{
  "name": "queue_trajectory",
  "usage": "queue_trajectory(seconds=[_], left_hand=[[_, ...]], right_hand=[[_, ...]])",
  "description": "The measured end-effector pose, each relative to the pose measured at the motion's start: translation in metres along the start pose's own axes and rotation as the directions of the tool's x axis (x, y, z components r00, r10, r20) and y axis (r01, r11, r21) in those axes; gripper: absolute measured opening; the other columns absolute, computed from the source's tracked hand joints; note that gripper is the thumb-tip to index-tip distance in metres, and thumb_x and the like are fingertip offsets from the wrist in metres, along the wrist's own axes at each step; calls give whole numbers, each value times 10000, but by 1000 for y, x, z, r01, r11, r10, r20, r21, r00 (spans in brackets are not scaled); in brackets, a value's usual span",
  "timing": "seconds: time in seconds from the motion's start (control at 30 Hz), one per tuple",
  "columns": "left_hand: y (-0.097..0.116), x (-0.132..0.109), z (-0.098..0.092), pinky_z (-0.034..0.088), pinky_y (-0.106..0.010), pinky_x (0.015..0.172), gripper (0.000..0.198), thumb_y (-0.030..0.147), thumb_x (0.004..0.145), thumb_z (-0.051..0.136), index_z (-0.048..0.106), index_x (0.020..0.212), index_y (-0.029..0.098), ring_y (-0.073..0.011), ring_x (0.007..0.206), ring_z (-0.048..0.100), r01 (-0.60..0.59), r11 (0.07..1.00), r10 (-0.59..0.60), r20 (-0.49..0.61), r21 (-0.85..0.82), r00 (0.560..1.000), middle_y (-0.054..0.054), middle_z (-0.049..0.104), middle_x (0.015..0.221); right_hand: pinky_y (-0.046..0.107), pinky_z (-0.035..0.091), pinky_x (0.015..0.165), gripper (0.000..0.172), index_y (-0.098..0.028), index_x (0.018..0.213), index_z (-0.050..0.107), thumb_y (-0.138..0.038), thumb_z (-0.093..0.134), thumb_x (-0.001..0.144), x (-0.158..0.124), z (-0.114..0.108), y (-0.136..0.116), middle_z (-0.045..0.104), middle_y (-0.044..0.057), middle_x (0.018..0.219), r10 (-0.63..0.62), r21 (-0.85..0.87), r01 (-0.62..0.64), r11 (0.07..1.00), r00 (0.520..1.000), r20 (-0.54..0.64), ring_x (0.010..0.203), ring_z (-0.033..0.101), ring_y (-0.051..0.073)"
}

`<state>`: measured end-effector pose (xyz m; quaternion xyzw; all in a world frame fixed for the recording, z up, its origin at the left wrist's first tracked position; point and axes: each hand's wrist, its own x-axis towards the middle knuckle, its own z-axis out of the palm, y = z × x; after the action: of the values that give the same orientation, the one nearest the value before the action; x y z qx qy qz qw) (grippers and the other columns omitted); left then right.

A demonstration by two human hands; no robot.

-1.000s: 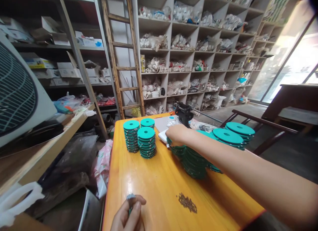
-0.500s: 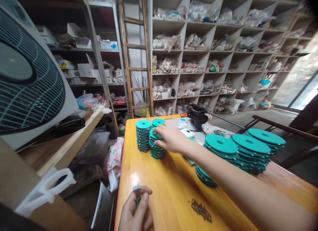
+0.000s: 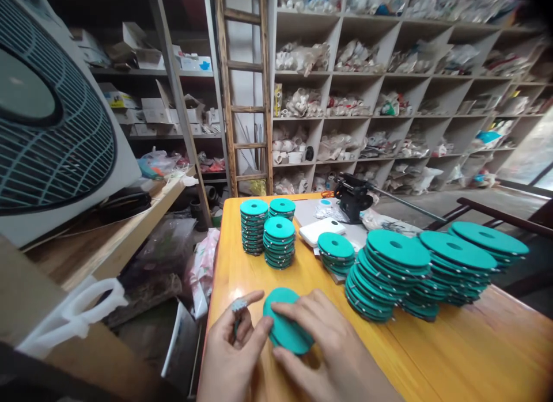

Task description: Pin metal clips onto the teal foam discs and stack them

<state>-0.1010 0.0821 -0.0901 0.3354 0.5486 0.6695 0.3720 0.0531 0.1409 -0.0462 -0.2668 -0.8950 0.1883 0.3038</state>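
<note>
My right hand [image 3: 324, 338] grips a round teal-green disc [image 3: 288, 324], tilted towards me above the table's near part. Its fingers lie across the face and its thumb is at the lower edge. My left hand [image 3: 237, 344] is beside it, thumb tip touching the disc's left edge. Its other fingers are curled, the index finger partly stretched, with a pale grey-blue textured piece [image 3: 238, 304] around that finger. A bit of dark green shows within the curl; what it is I cannot make out. Beyond the hands stands a stack of similar teal discs [image 3: 279, 243].
Two more disc stacks [image 3: 254, 229] stand at the table's far left. Larger stacks [image 3: 395, 275] fill the right side. A white flat device [image 3: 322, 232] and a black machine [image 3: 352, 197] sit behind. A fan [image 3: 52, 120] is at the left, shelving [image 3: 328, 120] at the back.
My right hand has drawn back from the far-left stacks to my left hand, and now holds a disc. The view has shifted slightly. My left hand stays low, its thumb now at the disc.
</note>
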Motion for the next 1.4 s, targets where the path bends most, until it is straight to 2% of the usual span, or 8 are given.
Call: queue_trajectory(seconds=[0.27, 0.43, 0.57, 0.87, 1.0, 1.07, 1.17, 1.4], left_hand=[[-8, -19, -11, 459, -219, 595, 219, 329, 876, 570, 665, 734, 192, -166, 650, 587, -219, 914, 173, 160, 341, 972, -45, 585, 722], [-7, -15, -13, 476, -244, 689, 229, 390, 835, 594, 619, 758, 176, -181, 733, 594, -54, 961, 21, 125, 270, 992, -37, 588, 731], [-13, -8, -11, 371, -213, 515, 348, 340, 747, 697, 613, 1047, 184, -108, 538, 401, 27, 974, -76, 213, 223, 974, 61, 353, 633], [-3, 0, -14, 443, -246, 661, 243, 253, 944, 416, 586, 782, 190, -156, 695, 590, -432, 741, 192, 455, 514, 870, -30, 593, 734], [-6, 4, -14, 432, -228, 601, 236, 386, 898, 522, 580, 805, 177, -145, 650, 550, -68, 936, 20, 142, 346, 990, -12, 577, 728], [-8, 6, -13, 315, -192, 465, 314, 471, 845, 594, 574, 854, 158, -93, 504, 406, 145, 973, -145, -11, 179, 989, 42, 466, 607], [-11, 7, -13, 172, -185, 432, 377, 507, 815, 633, 538, 872, 146, -62, 449, 230, 249, 968, -250, 27, 31, 968, 106, 288, 505], [-17, -1, -16, 230, -194, 476, 328, 451, 838, 643, 491, 861, 161, -61, 476, 268, 283, 958, -276, 124, -47, 953, 100, 329, 524]], right_hand=[[283, 539, 707, 395, -205, 1269, 543, -247, 561, 876, -28, 30, 10, 643, 77, 964, 175, 92, -162, 982, 972, -157, 853, 634, 199], [293, 541, 759, 416, -205, 1249, 582, -247, 625, 837, -34, 22, 15, 643, 77, 992, 161, 98, -160, 982, 987, -6, 897, 642, 205], [328, 547, 725, 398, -158, 1237, 594, -206, 589, 842, -34, 26, 21, 618, 96, 908, 117, 53, -117, 992, 993, -1, 867, 632, 222], [298, 533, 774, 462, -207, 1297, 539, -210, 589, 838, -29, 21, 23, 632, 81, 1001, 91, 7, -91, 996, 994, -55, 929, 617, 218], [311, 517, 841, 482, -257, 1296, 530, -151, 569, 828, -29, 20, 33, 640, 60, 1088, 32, 6, -33, 999, 996, 86, 983, 595, 216], [346, 530, 787, 441, -271, 1186, 608, -106, 568, 779, -28, 23, 41, 655, 59, 1036, -47, -29, 53, 998, 982, 185, 934, 594, 236], [376, 536, 756, 399, -252, 1079, 656, -73, 555, 737, -25, 28, 40, 656, 72, 1031, -44, -50, 56, 997, 974, 224, 929, 594, 254], [398, 449, 972, 279, -130, 1127, 625, -100, 513, 873, -5, 49, 7, 653, 110, 1149, 90, 195, -111, 974, 989, 114, 1123, 567, 236]])
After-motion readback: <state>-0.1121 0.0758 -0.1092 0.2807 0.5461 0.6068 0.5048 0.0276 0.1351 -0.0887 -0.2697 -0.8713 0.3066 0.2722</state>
